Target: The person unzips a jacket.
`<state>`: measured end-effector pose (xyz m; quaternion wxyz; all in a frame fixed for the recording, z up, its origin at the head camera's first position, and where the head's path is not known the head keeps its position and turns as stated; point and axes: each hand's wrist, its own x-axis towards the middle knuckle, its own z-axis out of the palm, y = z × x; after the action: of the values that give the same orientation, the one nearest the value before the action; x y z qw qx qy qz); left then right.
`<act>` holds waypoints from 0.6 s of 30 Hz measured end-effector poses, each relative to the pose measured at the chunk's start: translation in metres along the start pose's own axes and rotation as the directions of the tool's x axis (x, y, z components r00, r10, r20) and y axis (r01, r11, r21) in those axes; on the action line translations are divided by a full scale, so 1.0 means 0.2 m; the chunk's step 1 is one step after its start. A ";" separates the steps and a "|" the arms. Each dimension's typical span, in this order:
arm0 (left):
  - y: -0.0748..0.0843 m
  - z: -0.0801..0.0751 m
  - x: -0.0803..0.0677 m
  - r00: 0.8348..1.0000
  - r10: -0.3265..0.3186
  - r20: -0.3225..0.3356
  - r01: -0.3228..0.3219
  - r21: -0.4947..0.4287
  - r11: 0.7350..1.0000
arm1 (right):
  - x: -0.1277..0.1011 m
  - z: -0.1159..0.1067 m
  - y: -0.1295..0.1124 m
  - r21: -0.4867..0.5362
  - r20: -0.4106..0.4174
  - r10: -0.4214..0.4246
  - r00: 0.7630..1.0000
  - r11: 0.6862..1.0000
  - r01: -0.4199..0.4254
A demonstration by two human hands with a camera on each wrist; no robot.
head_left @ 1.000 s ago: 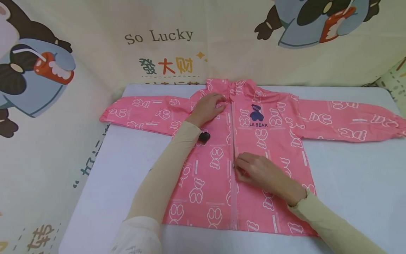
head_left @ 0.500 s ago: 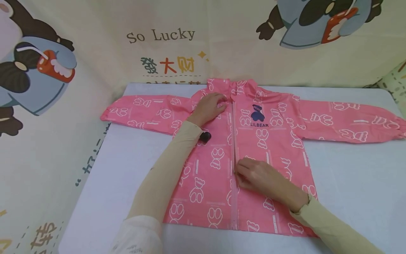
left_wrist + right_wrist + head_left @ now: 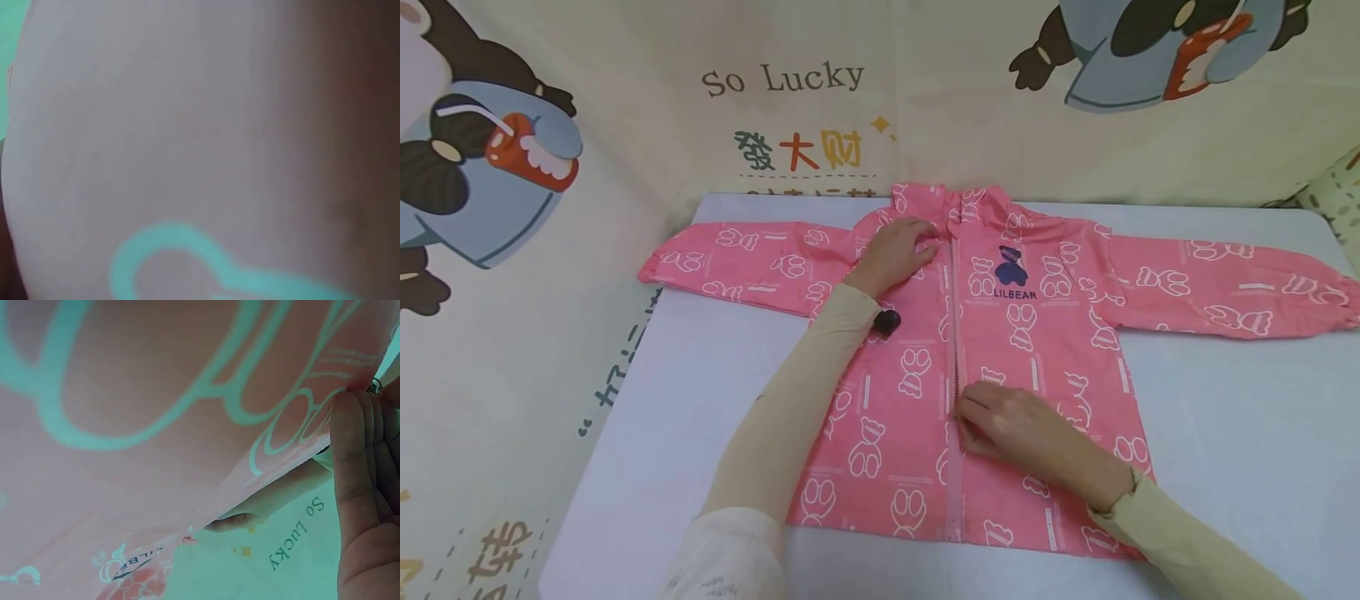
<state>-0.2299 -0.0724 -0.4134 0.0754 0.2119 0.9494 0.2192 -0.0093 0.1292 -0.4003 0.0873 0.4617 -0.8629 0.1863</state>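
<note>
A pink jacket [image 3: 880, 392] with white bear outlines lies spread front up, its zipper [image 3: 956, 333] running down the middle. My right hand [image 3: 1018, 425] is on the zipper about midway down, thumb and fingers together. In the right wrist view, a small metal zipper pull [image 3: 375, 385] shows between the right fingertips. Up near the collar [image 3: 917, 200], my left hand [image 3: 895, 254] rests on the jacket beside the zipper, with bent fingers and the thumb apart from them. Only blurred jacket fabric [image 3: 156, 137] fills most of the left wrist view.
A white table [image 3: 1240, 450] lies under the jacket. Both jacket sleeves [image 3: 1225, 283] stretch out sideways. Behind and at the left hangs a cream printed cloth [image 3: 940, 100]. The black wrist camera [image 3: 886, 322] sits by the left wrist, over the jacket.
My right hand has slid a little down along the zipper, towards the hem. The left hand stays in place near the collar.
</note>
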 end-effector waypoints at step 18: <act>0.00 0.00 0.00 1.000 0.003 0.005 -0.003 0.003 1.000 | -0.02 -0.02 -0.06 -0.001 -0.019 -0.032 0.999 0.999 0.032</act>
<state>-0.2302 -0.0729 -0.4128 0.0769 0.2139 0.9492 0.2174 0.0029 0.1270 -0.3946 0.0987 0.4735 -0.8546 0.1890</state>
